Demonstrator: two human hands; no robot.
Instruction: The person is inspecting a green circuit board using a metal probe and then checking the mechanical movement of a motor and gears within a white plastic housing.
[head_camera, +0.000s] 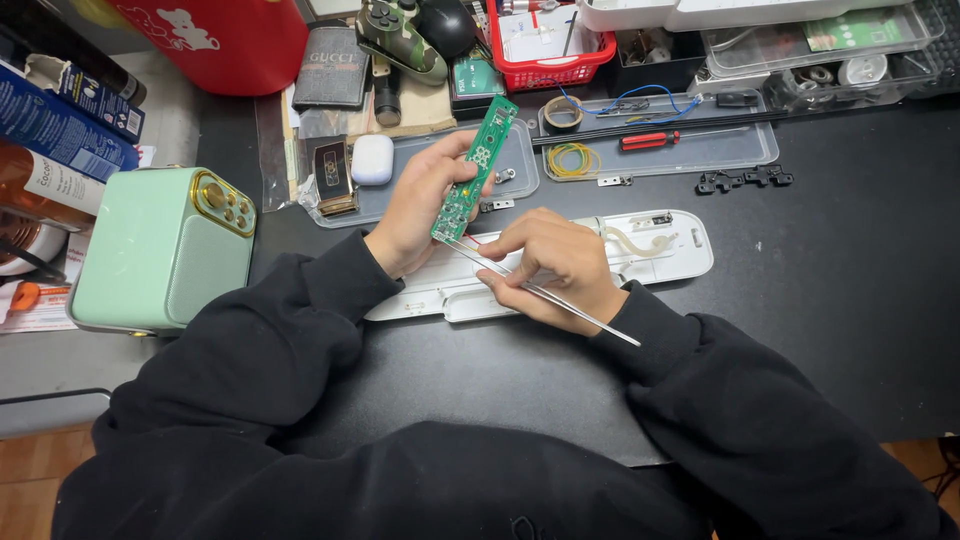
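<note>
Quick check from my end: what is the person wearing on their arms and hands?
Both arms are covered by loose black fabric sleeves with ribbed cuffs ending at the wrists. The left hand and right hand are bare: no gloves, rings, watch or straps visible. No markings show on the sleeves.

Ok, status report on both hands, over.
Left hand holds green circuit board tilted. Right hand pinches metal tweezers, tips at board's lower end. White casing lies beneath.

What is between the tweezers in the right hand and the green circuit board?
Nothing visible. The right hand holds the tweezers, whose tips reach the lower end of the green circuit board held by the left hand.
</note>
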